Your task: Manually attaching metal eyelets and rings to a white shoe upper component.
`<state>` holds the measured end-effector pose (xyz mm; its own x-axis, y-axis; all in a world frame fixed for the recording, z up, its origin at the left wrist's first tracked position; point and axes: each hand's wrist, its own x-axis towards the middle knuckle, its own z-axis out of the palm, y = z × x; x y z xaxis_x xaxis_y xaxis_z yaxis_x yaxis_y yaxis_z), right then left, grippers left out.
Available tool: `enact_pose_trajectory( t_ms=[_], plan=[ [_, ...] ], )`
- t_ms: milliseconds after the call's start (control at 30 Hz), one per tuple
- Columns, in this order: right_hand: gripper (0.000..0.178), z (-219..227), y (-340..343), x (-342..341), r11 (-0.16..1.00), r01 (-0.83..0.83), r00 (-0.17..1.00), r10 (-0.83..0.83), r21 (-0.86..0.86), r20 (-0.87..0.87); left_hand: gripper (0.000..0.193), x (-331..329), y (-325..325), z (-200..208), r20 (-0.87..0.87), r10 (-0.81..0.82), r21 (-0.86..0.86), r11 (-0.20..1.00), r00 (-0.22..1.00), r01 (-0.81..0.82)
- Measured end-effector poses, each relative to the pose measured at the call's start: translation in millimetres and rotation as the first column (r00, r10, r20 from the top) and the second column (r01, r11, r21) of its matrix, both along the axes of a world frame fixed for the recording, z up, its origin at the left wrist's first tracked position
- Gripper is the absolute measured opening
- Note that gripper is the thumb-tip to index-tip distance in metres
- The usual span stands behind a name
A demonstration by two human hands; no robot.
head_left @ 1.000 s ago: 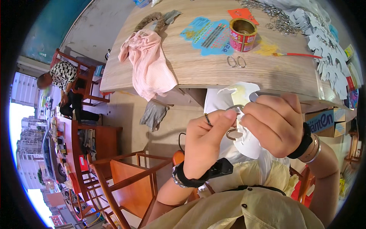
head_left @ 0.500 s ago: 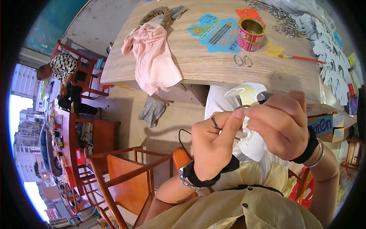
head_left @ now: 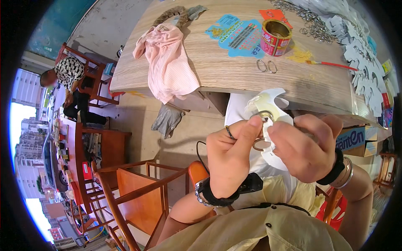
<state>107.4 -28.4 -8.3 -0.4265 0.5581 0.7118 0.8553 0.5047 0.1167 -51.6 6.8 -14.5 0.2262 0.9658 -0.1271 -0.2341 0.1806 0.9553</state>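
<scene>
White cut-out piece [head_left: 260,101], a single one, is hanging between two hands above the wearer's lap, just in front of the edge of the counter [head_left: 213,75]. At far left, one person [head_left: 71,79] in a patterned top is sitting. One pink cloth [head_left: 169,62] is draping over the counter's front edge, with one gray bag [head_left: 167,121] showing below it. The left hand [head_left: 228,161] is pinching narrowly, its thumb and forefinger closing on the piece beside the upper ring [head_left: 268,113]. A lower ring [head_left: 256,142] is sitting at the same piece, making two there; the piece is looking partway worked, though the view is not showing whether either ring is fastened. One blue card [head_left: 238,35] is lying beyond, and two loose rings [head_left: 269,67] are resting on the counter, apparently unused. One red tin [head_left: 276,39] (mouth open, contents unclear) is standing by one orange card [head_left: 272,16], which is carrying what are looking like two more rings. The right hand [head_left: 307,150] is curling at the piece's right side; whether it is gripping or merely touching, one cannot tell. Farther right, a heap of rings [head_left: 312,25] is gleaming, too tangled for counting, beyond one red-handled brush [head_left: 335,65]. White cut-outs [head_left: 360,75] are overlapping at the counter's right end, also defying a count; whether those are finished or waiting, nothing is showing.
</scene>
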Motion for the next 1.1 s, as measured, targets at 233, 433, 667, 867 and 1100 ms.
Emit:
enact_pose_trajectory(
  t_ms=[233,433,667,867,1100],
  plan=[
    [0.023,0,-5,0,0.997,0.066,0.996,-0.068,-0.029,-0.058,0.026,-9,4,-2,0.149,-0.026,-0.08,0.996,0.989,0.038],
    [0.031,4,-9,9,0.996,0.086,0.988,-0.081,-0.028,0.133,0.02,-16,7,9,0.344,-0.151,-0.056,0.982,0.927,0.181],
    [0.031,1,-7,9,0.997,0.07,0.989,-0.071,0.016,0.129,0.013,-14,5,11,0.204,-0.189,-0.067,0.976,0.961,0.206],
    [0.031,0,-7,9,0.998,0.046,0.991,-0.051,0.04,0.128,0.011,-16,4,11,0.254,-0.183,-0.05,0.978,0.95,0.202],
    [0.027,3,-7,7,1.0,0.018,0.998,-0.018,0.008,0.058,0.01,-19,2,14,0.255,-0.153,-0.091,0.979,0.955,0.181]
  ],
)
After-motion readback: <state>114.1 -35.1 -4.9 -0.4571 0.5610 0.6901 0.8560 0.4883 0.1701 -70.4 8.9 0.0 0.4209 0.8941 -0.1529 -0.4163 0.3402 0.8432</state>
